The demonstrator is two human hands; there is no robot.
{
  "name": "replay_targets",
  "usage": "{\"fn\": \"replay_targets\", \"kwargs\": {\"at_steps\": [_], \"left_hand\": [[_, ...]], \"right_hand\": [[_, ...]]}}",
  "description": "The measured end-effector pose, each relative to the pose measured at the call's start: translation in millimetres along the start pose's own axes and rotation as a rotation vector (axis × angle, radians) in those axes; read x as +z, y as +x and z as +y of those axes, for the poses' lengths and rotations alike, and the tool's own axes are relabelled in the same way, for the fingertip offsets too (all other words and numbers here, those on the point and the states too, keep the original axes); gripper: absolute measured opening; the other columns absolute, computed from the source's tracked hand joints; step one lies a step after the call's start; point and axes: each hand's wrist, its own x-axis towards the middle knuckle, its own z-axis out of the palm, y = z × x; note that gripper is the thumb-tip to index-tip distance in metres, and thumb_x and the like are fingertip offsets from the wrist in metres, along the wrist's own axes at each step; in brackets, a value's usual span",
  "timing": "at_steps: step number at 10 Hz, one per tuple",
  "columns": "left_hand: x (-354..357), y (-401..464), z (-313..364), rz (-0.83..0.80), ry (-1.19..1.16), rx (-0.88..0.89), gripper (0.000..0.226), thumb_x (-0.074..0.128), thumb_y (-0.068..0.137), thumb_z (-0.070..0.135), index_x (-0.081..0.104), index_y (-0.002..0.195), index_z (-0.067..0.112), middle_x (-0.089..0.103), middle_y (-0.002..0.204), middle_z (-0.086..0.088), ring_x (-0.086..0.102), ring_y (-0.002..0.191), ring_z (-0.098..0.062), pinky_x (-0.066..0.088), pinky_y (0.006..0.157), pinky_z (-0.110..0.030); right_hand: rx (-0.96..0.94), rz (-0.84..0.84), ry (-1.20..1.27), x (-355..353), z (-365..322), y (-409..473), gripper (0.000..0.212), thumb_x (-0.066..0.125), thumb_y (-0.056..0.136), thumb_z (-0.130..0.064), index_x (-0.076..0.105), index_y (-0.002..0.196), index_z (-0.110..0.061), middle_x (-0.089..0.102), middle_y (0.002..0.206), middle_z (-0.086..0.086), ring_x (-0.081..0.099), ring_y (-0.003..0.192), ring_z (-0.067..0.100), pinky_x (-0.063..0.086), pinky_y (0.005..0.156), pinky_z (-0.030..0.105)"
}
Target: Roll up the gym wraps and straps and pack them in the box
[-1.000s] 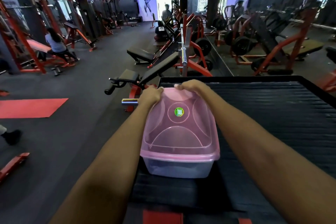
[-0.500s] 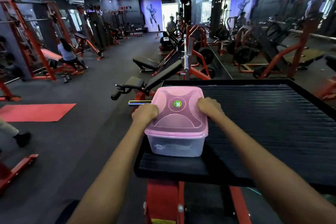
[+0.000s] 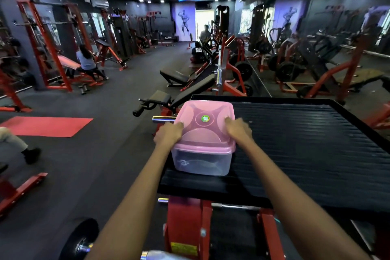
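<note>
Pink lid (image 3: 205,131), seemingly clear box (image 3: 200,162)

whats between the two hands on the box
In the head view, the pink lid spans the stretch between the left hand and right hand, with its round green sticker about midway, slightly farther back.
</note>
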Motion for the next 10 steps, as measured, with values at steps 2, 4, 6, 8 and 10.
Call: {"fn": "replay_targets", "kwargs": {"at_steps": [2, 4, 6, 8, 10], "left_hand": [[19.4, -19.3, -6.1, 0.155, -0.018, -0.043, 0.061, 0.039, 0.094, 0.048, 0.04, 0.13, -0.001, 0.047, 0.135, -0.022, 0.048, 0.122, -0.039, 0.04, 0.098, -0.042], [18.9, -23.0, -10.5, 0.206, -0.182, -0.08, 0.052, 0.044, 0.093, 0.041, 0.045, 0.123, -0.001, 0.052, 0.13, -0.023, 0.05, 0.119, -0.04, 0.04, 0.095, -0.043], [23.8, -36.4, 4.1, 0.429, -0.201, 0.199, 0.038, 0.051, 0.09, 0.02, 0.051, 0.122, 0.0, 0.049, 0.126, -0.02, 0.045, 0.118, -0.037, 0.037, 0.099, -0.044], [59.4, -109.7, 67.1, 0.249, -0.811, 0.44, 0.027, 0.054, 0.091, 0.005, 0.054, 0.118, 0.005, 0.059, 0.111, -0.003, 0.055, 0.102, -0.015, 0.042, 0.08, -0.006], [118.2, -172.4, 141.6, -0.029, -1.007, 0.316, 0.024, 0.052, 0.093, 0.012, 0.058, 0.117, 0.008, 0.06, 0.105, 0.005, 0.055, 0.098, -0.008, 0.042, 0.082, -0.01]], "right_hand": [[-0.03, 0.036, -0.041, 11.8, 15.3, -44.0, 0.069, 0.04, 0.091, -0.058, 0.041, 0.126, 0.001, 0.053, 0.13, 0.022, 0.052, 0.118, 0.038, 0.043, 0.091, 0.04], [0.02, 0.018, 0.121, 7.5, 17.1, -49.1, 0.071, 0.05, 0.087, -0.058, 0.037, 0.127, -0.001, 0.052, 0.131, 0.022, 0.05, 0.119, 0.039, 0.043, 0.091, 0.042], [-0.088, -0.129, 0.37, -21.2, 47.9, -33.6, 0.05, 0.049, 0.086, -0.059, 0.053, 0.096, -0.01, 0.066, 0.097, 0.012, 0.064, 0.083, 0.027, 0.054, 0.081, 0.046], [-0.24, -0.021, 0.512, -73.5, 82.1, -45.7, 0.034, 0.056, 0.089, -0.045, 0.064, 0.102, -0.014, 0.064, 0.099, -0.002, 0.06, 0.094, 0.013, 0.044, 0.074, 0.021], [-0.301, 0.006, 0.599, -156.4, 131.1, -56.9, 0.041, 0.056, 0.088, -0.046, 0.059, 0.119, -0.019, 0.06, 0.115, -0.008, 0.055, 0.104, 0.004, 0.041, 0.084, 0.015]]}}
